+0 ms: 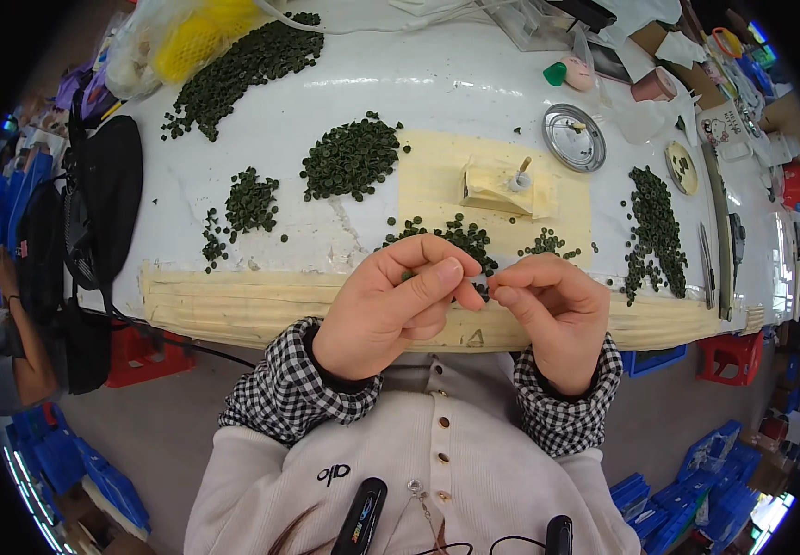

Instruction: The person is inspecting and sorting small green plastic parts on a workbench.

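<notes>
My left hand and my right hand come close together above the table's near edge. My left thumb and fingers are pinched, and a small dark green round piece shows between them. Another tiny dark piece sits between the two hands' fingertips, partly hidden. My right thumb and index finger are pressed together; whatever they grip is too small to name. Just beyond the hands lies a loose pile of dark green pieces. Further back, a small tape-covered block bears an upright peg.
Green pieces form more piles: large far left, middle, left and right. A round metal dish stands beyond the block. Tweezers lie at the right. A black bag hangs over the left edge.
</notes>
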Demonstrator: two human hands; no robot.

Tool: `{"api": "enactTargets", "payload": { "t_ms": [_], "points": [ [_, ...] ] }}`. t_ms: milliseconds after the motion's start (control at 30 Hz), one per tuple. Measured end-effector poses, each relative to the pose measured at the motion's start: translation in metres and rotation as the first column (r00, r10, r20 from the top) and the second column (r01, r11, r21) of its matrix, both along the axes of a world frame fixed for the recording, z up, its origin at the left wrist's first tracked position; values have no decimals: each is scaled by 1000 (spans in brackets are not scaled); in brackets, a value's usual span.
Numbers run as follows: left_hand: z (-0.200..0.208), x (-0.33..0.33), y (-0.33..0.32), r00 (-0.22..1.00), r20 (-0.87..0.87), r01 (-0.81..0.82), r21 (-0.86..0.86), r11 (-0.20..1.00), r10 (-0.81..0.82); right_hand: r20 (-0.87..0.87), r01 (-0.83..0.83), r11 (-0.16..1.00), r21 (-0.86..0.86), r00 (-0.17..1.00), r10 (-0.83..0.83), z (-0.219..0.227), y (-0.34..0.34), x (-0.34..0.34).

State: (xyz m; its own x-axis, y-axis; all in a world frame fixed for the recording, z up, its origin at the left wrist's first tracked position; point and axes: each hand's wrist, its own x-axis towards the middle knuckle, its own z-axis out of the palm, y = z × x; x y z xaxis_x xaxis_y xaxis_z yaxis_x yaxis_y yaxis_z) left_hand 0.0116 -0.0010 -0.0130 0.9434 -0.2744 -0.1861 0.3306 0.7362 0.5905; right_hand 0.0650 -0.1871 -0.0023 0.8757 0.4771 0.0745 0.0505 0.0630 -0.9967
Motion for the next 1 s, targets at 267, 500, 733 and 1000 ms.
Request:
{"api": "enactTargets", "payload": {
  "t_ms": [267,500,733,1000],
  "points": [
    [1,0,0,998,-50,-42,0,999,42,39,-8,1000,22,999,7,-2,7,-1],
    [3,-1,3,998,-51,-47,-16,999,46,-115,-9,992,125,993,23,4,7,-3],
    [0,-1,1,998,-14,-54,-44,998,54,-163,5,980,198,986,28,4,10,-6],
    [-5,-2,0,998,-41,-45,5,999,45,316,83,996,30,945,-88,-4,21,-7]
  ]
}}
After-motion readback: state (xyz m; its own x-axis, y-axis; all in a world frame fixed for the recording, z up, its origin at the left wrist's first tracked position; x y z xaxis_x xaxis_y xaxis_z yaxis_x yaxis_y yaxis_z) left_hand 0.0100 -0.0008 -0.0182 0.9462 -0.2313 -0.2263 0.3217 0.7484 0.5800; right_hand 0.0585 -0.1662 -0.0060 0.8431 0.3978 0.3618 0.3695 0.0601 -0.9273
